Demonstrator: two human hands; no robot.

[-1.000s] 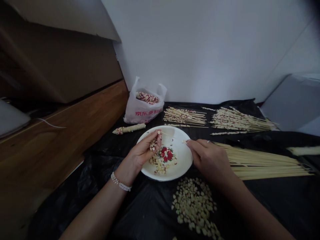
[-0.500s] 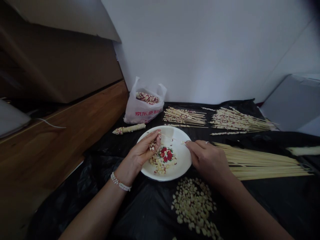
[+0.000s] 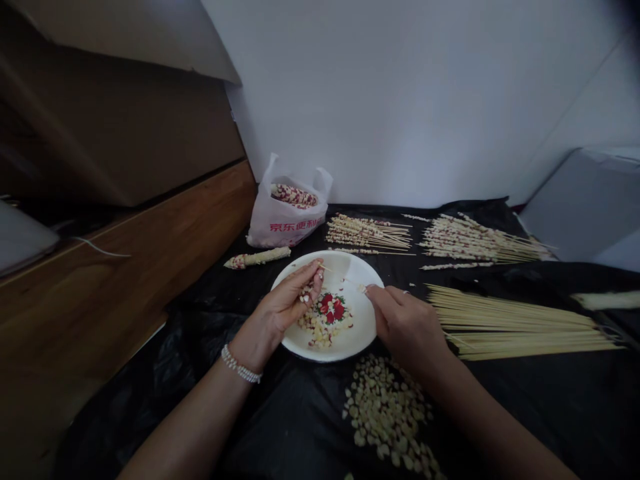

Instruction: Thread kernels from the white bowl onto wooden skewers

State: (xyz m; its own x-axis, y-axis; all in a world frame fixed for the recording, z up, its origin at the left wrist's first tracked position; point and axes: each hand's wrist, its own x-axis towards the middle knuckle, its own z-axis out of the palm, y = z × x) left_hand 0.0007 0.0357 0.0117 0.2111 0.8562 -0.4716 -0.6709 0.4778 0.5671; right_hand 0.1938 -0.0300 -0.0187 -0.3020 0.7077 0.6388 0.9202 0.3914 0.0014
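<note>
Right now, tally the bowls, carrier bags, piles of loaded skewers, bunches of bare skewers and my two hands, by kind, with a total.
Bowl: 1
Carrier bag: 1
Piles of loaded skewers: 2 (left pile, right pile)
Bunch of bare skewers: 1
Hands: 2 (left hand, right hand)
Total: 7

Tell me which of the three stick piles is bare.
The front pile, beside the right hand: nothing shows threaded on it. The back-left pile and back-right pile both carry pale-and-red pieces.
</note>
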